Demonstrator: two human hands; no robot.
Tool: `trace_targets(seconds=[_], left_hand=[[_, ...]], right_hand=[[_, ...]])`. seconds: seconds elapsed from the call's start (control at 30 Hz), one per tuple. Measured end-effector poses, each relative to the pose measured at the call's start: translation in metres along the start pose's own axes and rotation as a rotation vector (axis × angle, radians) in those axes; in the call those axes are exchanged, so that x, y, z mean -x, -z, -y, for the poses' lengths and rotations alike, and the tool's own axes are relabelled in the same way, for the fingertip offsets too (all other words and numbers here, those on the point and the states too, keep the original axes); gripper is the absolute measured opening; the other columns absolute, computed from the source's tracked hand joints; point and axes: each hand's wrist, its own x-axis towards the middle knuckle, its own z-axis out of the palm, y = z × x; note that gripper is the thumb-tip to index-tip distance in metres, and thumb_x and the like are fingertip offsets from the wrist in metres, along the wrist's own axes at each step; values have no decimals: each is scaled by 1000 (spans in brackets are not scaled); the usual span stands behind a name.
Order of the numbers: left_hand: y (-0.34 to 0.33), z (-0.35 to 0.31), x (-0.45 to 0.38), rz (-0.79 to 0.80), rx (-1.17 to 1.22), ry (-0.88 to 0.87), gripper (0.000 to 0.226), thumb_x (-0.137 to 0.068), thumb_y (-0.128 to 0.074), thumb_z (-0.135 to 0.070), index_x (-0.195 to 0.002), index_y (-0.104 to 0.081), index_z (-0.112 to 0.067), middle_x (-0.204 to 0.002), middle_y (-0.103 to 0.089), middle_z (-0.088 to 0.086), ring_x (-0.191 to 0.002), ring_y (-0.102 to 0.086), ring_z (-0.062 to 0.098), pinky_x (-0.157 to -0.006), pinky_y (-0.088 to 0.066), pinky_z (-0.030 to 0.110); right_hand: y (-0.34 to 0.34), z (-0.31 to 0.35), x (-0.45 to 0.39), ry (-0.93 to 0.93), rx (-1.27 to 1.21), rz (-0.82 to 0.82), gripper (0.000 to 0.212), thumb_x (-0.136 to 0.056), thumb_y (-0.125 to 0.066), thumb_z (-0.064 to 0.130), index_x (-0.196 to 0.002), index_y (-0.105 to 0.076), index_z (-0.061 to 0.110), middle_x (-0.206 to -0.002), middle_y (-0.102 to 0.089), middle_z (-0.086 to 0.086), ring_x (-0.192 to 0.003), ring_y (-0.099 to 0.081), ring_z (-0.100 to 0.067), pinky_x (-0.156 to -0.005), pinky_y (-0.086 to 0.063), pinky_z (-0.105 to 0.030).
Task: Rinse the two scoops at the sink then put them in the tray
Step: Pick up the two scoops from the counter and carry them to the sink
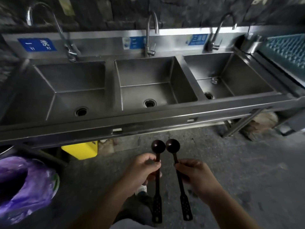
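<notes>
Dark brown, nearly black, the two scoops stand side by side in front of me, bowls up and almost touching, held over the floor just short of the sink. I grip the left scoop [158,171] in my left hand [142,169], fingers closed round the thin stem just under the bowl. My right hand [195,175] is closed the same way on the right scoop [177,169]. Both long handles hang down toward me and end in flat perforated paddles, the right one leaning slightly outward.

Ahead runs the steel sink [148,119], three basins in a row. Left basin [71,90], middle basin [153,81] and right basin [231,75] each have a drain hole and look dry. A curved tap stands behind each: left tap [64,35], middle tap [151,33], right tap [217,33]. Blue signs [37,44] are fixed to the splashback; the lettering is too blurred to read fully.

At the far right, past the last basin, lies a teal slotted tray [287,47], with a steel cup [250,43] beside it. Under the sink sits a yellow box [80,150]. At my lower left is a bin lined with a purple bag [24,187]. The floor [239,162] is grey concrete.
</notes>
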Motion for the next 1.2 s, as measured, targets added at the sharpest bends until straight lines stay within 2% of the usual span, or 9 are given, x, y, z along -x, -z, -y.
trace_targets(seconds=[0.07,0.17,0.27,0.4,0.53,0.7,0.83,1.07,1.2], left_hand=[[13,-20,-34,-23,-8,-19,5,-89,-64,-20,-94,-66,-19,-70,-76,4,-50,-60,6,-37,-32,19],[31,-52,-82,-34,-27,-23,5,-89,-65,-21,-93,-67,-19,-72,-77,4,-51,-62,7,-37,-34,20],[52,-85,-129,-24,-24,-30,3,-90,-65,-21,-92,-65,-20,-71,-76,4,-49,-61,6,-37,-32,20],[70,-123,-184,-69,30,-34,2,-90,-63,-16,-91,-64,-17,-68,-75,4,-48,-62,8,-35,-31,18],[80,-146,-236,-137,80,0,5,-89,-64,-17,-92,-66,-15,-70,-76,5,-49,-63,7,-36,-33,15],[87,-175,-305,-251,165,41,6,-93,-57,-6,-90,-62,-4,-69,-68,9,-43,-61,1,-37,-38,11],[94,-189,-359,-334,144,113,6,-93,-54,-11,-89,-59,-11,-75,-74,7,-49,-60,-1,-42,-39,11],[106,-185,-442,-450,155,158,11,-94,-54,-18,-97,-63,-11,-70,-69,0,-48,-56,-3,-49,-42,16],[114,-168,-475,-473,166,221,14,-95,-54,-27,-99,-64,-17,-72,-69,-3,-61,-59,7,-61,-45,25]], right_hand=[[-1,23,-35,19,18,4,17,-91,-63,5,-81,-78,4,-70,-71,-11,-61,-62,-17,-59,-46,-26],[2,56,-91,38,2,-15,17,-91,-63,2,-83,-78,2,-74,-73,-13,-64,-67,-18,-59,-51,-24],[1,94,-142,58,16,-37,17,-90,-63,3,-79,-76,1,-65,-65,-10,-55,-57,-15,-52,-45,-21],[7,129,-205,47,18,-35,16,-90,-62,1,-79,-69,-8,-66,-54,-16,-59,-47,-24,-55,-37,-28],[22,152,-268,-31,-27,-1,19,-89,-62,-5,-76,-74,1,-59,-64,-7,-51,-61,-12,-49,-48,-21],[49,181,-349,-101,70,-3,25,-89,-63,-4,-70,-76,5,-73,-66,-21,-67,-59,-28,-68,-48,-37],[72,202,-413,-159,146,23,14,-89,-66,3,-81,-77,4,-87,-69,-30,-77,-60,-33,-77,-48,-46],[84,203,-515,-259,109,50,8,-92,-61,1,-92,-69,-1,-66,-63,-10,-54,-67,-16,-49,-52,-25],[80,186,-552,-305,73,42,10,-95,-58,3,-97,-68,-1,-71,-69,-12,-64,-73,-22,-52,-55,-28]])
